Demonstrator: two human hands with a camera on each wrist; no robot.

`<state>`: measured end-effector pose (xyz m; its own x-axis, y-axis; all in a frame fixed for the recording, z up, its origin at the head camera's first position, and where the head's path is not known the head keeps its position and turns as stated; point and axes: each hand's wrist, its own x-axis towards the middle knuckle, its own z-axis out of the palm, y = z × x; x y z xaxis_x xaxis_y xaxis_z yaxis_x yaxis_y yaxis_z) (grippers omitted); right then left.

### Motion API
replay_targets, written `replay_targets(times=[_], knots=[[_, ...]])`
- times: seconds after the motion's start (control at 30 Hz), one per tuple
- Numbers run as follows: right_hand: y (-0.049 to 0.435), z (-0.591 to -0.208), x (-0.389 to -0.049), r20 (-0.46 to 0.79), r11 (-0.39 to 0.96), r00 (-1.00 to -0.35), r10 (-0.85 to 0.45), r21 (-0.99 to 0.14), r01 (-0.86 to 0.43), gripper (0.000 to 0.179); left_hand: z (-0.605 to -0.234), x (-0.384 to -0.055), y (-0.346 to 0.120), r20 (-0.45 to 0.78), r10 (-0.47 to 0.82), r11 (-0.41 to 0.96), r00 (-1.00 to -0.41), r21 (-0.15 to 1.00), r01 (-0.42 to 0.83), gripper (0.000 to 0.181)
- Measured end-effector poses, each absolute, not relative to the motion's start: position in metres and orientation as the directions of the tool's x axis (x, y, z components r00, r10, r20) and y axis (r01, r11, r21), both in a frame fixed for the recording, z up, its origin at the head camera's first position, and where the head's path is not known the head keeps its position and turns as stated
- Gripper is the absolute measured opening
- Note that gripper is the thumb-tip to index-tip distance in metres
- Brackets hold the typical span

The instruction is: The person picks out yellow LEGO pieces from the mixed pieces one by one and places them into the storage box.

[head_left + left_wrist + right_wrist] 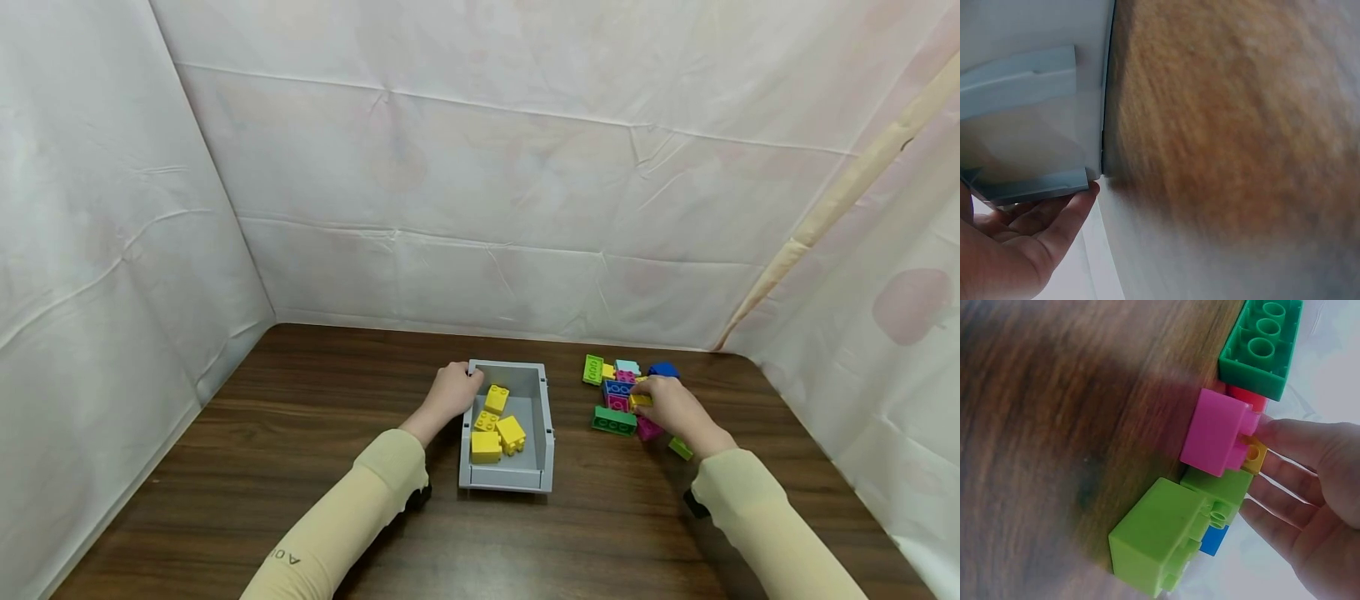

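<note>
A grey plastic bin (507, 479) stands mid-table with several yellow bricks (485, 447) inside. My left hand (454, 390) grips its far left side; in the left wrist view the fingers (1069, 219) curl along the bin's edge (1041, 187). To the right, my right hand (672, 407) pinches a yellow brick (640, 401) within a cluster of mixed bricks. Up close in the right wrist view, the thumb lies beside that yellow brick (1254, 455), partly hidden behind a pink brick (1213, 432). Light green bricks (1157, 528) lie below the fingers.
Around the right hand lie a dark green brick (613, 421), a lime brick (593, 369), a light blue brick (627, 367), blue bricks (663, 369) and another lime brick (681, 448). White cloth walls (480, 283) border the brown wooden table (315, 400).
</note>
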<state>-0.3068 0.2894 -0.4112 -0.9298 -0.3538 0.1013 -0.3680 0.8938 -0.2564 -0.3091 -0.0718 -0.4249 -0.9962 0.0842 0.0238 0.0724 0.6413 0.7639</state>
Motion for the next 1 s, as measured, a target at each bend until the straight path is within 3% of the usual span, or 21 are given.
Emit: replay_targets(times=[0.43, 1.0], knots=[[0.288, -0.401, -0.307, 0.055, 0.904, -0.941, -0.335, -0.262, -0.337, 0.023, -0.425, -0.310, -0.070, 0.012, 0.078, 0.638, -0.997, 0.768, 0.059, 0.032], [0.283, -0.384, -0.306, 0.086, 0.894, -0.923, -0.374, -0.233, -0.384, 0.023, -0.424, -0.312, -0.070, 0.010, 0.073, 0.641, -0.997, 0.765, 0.055, 0.032]])
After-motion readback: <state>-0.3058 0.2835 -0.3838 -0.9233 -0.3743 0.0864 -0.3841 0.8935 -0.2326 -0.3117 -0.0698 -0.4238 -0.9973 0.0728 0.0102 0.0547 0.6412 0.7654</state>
